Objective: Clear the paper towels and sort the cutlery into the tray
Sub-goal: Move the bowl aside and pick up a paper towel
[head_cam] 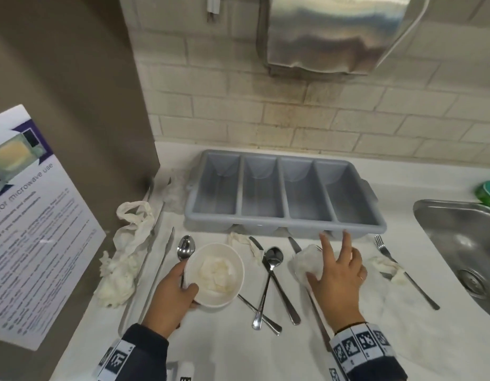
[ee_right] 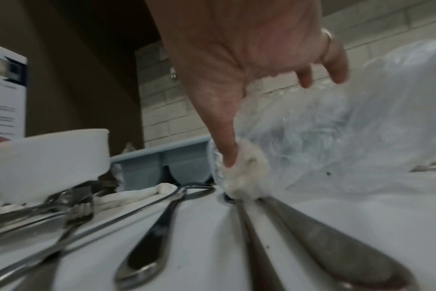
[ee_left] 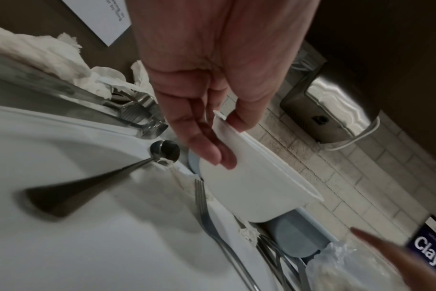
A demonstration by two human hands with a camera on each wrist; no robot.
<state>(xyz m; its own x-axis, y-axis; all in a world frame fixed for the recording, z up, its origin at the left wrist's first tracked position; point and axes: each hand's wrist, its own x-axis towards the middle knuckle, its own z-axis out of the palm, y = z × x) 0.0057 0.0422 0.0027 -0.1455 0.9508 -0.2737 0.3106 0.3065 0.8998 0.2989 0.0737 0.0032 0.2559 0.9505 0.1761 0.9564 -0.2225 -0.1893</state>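
Observation:
My left hand (head_cam: 187, 279) (ee_left: 224, 137) grips a white bowl (head_cam: 239, 270) (ee_left: 249, 187) by its near-left rim, thumb inside; a crumpled paper towel (head_cam: 216, 269) lies in it. My right hand (head_cam: 329, 259) (ee_right: 274, 118) holds a clear plastic cup (head_cam: 304, 258) (ee_right: 336, 128) stuffed with paper. The thumb presses its wad (ee_right: 247, 173), and the index and middle fingers stick out straight. An empty grey four-slot tray (head_cam: 238, 225) stands behind. Spoons (head_cam: 271, 270), a lone spoon (head_cam: 186, 247), a knife (head_cam: 294, 244) and a fork (head_cam: 384, 250) lie on the counter.
More paper towels lie at the left (head_cam: 122, 270), below the tray (head_cam: 246, 243) and on the fork (head_cam: 386, 268). Metal tongs (head_cam: 166, 257) lie left of the bowl. A steel sink (head_cam: 463, 248) is at right, a dispenser (head_cam: 334, 31) overhead and a poster (head_cam: 32, 215) on the left wall.

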